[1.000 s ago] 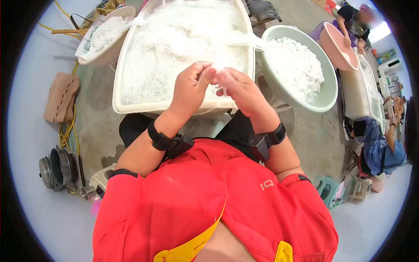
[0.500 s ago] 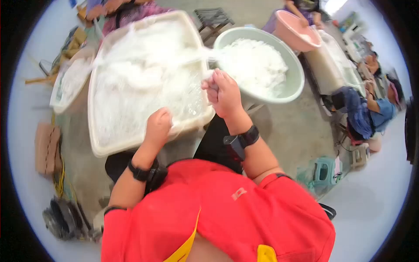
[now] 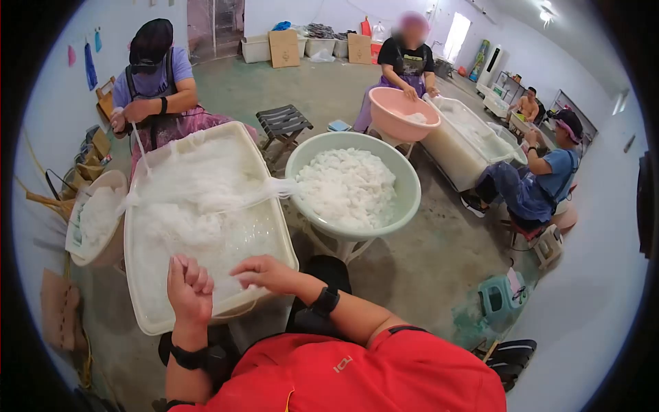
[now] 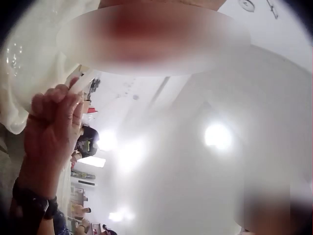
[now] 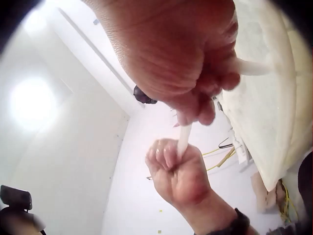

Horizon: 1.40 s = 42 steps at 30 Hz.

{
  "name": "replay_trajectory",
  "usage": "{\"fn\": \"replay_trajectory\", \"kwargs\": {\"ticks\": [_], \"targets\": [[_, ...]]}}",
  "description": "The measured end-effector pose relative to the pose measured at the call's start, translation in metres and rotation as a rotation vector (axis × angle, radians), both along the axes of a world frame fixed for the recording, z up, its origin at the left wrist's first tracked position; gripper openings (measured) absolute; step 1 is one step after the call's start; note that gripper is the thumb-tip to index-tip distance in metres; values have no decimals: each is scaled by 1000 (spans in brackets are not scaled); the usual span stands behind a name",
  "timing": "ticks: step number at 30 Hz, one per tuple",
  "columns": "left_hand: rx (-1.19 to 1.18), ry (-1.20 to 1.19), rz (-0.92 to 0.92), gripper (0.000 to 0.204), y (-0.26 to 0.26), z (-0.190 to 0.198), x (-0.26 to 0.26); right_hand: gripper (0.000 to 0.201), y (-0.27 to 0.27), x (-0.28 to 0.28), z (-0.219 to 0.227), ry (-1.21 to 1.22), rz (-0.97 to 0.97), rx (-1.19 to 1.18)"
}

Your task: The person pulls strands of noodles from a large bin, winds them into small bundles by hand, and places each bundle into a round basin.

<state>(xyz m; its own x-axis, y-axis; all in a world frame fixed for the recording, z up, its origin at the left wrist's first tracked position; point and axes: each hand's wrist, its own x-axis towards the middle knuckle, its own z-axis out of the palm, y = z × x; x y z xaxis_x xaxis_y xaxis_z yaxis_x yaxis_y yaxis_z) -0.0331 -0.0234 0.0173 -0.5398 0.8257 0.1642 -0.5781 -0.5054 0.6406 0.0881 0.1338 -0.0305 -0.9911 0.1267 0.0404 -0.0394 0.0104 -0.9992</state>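
A wet white casing strand (image 5: 184, 139), tube-like and glossy, runs between my two hands. My left hand (image 3: 189, 295) is raised over the near part of the large cream tub (image 3: 130, 275), its fingers curled round one end. Close to its right, my right hand (image 3: 271, 275) pinches the same strand between thumb and fingers; a loose length (image 5: 252, 67) sticks out past its other fingers in the right wrist view. In the tub, a mass of white strands (image 3: 206, 168) lies in water. The left wrist view shows my left hand only as a blur.
A pale green basin (image 3: 415, 196) heaped with white strands stands right of the tub, and a smaller basin (image 3: 113, 257) left of it. A bundle of strands (image 3: 271, 191) crosses the tub's rim. Across the tub sits another person (image 3: 161, 89). A folding stool (image 3: 283, 122) stands behind.
The view has tilted up, showing the room. My hands were together, then came apart; the right hand has now come back leftward beside the left, with a strand between them.
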Motion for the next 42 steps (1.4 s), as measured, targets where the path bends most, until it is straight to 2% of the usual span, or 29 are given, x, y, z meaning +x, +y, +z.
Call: {"fn": "replay_trajectory", "kwargs": {"ticks": [1,2,4,7,10,11,14,15,16,17,18,19,20,21,22,23,24,26,28,30,32,33,34,36,39,42], "targets": [[41,-11,-47,23,-7,-18,-11,20,7,-5,-12,46,-84,-23],[-120,-33,68,23,-2,-27,-4,19,8,-8,-14,90,-169,-49],[-438,-82,296,24,11,-38,24,16,1,-10,-6,96,-181,26],[-490,578,251,30,3,-61,43,15,-11,-8,27,84,-96,209],[-632,1079,-43,35,-28,-68,20,15,0,-5,42,171,-198,63],[-756,1110,-240,35,-35,-78,15,15,6,-2,47,202,-185,11],[-535,1412,64,44,-28,-93,25,15,14,-2,54,128,-10,144],[-610,1301,112,56,-20,-65,32,14,10,-4,56,165,-4,290],[-538,1276,201,59,-12,-59,26,13,6,-9,56,209,16,425],[-363,1119,326,50,1,-60,23,12,5,-18,47,158,-6,413],[-627,1061,303,37,1,-25,29,13,7,-23,49,156,-3,465],[-578,1057,334,29,8,-25,23,13,16,-32,37,173,29,262],[-583,1032,265,29,2,-19,19,12,18,-30,55,258,-105,496],[-592,1008,157,32,-5,-24,11,13,16,-25,70,218,-100,305],[-634,889,42,32,-11,-24,5,14,27,-30,68,262,-121,278],[-578,699,-35,32,-14,-24,-1,15,34,-31,71,264,-116,223],[-514,512,-111,32,-16,-18,-2,17,37,-29,77,255,-96,281],[-418,388,-53,25,-13,28,-5,22,47,-33,76,179,-25,263],[-256,403,-57,24,-10,57,-31,24,43,-41,70,129,25,185],[-210,478,-79,21,-14,98,-56,25,42,-47,66,97,40,134],[-237,440,197,25,-19,127,-45,25,43,-51,61,79,20,106],[-88,470,104,24,-21,133,-52,26,47,-54,56,90,31,82],[-89,555,152,24,-24,143,-57,26,48,-54,52,72,14,88],[-7,509,222,22,-27,154,-61,26,51,-53,44,35,-24,98],[85,643,424,22,-35,160,-65,24,57,-50,23,-5,-33,111],[64,656,567,21,-39,146,-67,25,64,-49,-3,-150,-81,295]]}}
